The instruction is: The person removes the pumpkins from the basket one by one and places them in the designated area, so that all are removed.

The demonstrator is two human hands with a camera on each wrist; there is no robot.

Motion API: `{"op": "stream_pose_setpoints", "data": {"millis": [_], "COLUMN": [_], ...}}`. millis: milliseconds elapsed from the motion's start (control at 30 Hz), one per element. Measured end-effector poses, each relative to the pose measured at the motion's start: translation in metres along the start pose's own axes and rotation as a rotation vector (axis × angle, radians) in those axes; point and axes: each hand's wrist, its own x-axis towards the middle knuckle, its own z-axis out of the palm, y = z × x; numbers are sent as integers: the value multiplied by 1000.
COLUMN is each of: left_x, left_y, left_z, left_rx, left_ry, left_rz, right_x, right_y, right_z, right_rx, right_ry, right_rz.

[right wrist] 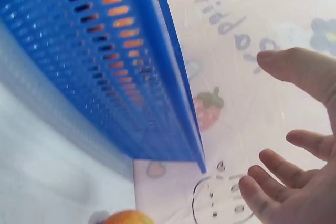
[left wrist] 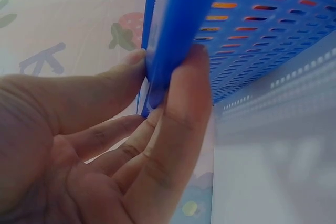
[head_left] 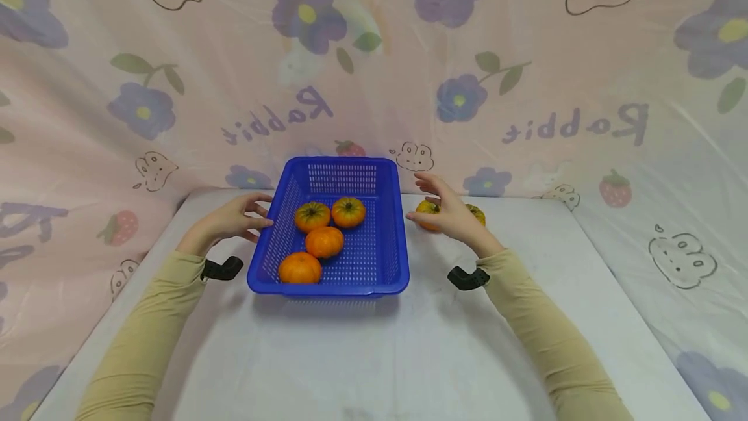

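A blue plastic basket point(head_left: 374, 239) with perforated walls holds several small orange pumpkins point(head_left: 324, 242), some with green-tinged tops. At its left rim, my left hand point(head_left: 236, 218) pinches the edge; in the left wrist view the thumb and a finger point(left wrist: 189, 87) lie on opposite sides of the blue rim point(left wrist: 178, 24). My right hand point(head_left: 447, 213) hovers off the basket's right side, fingers spread and holding nothing; the right wrist view shows a gap between that hand point(right wrist: 299, 171) and the basket point(right wrist: 152, 77). Behind the right hand two more pumpkins point(head_left: 428, 208) are partly hidden.
The basket stands on a white table point(head_left: 362, 356). A pale curtain point(head_left: 386, 70) printed with flowers, rabbits and strawberries hangs behind and at the sides. Black wrist mounts point(head_left: 467, 278) sit on both sleeves.
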Motion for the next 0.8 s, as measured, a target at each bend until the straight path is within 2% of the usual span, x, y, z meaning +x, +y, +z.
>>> {"op": "stream_pose_setpoints", "data": {"millis": [200, 400, 633, 800], "left_x": [-1, 0, 0, 0], "left_y": [2, -2, -1, 1], "left_z": [1, 1, 0, -1], "left_rx": [8, -10, -8, -7], "left_ry": [6, 1, -5, -5], "left_rz": [-5, 2, 7, -1], "right_x": [9, 16, 24, 40], "right_y": [-11, -18, -30, -6], "right_z": [16, 33, 49, 63], "right_rx": [-6, 1, -18, -25], "right_ry": [-93, -187, -233, -257], "right_rz": [-68, -97, -135, -162]}}
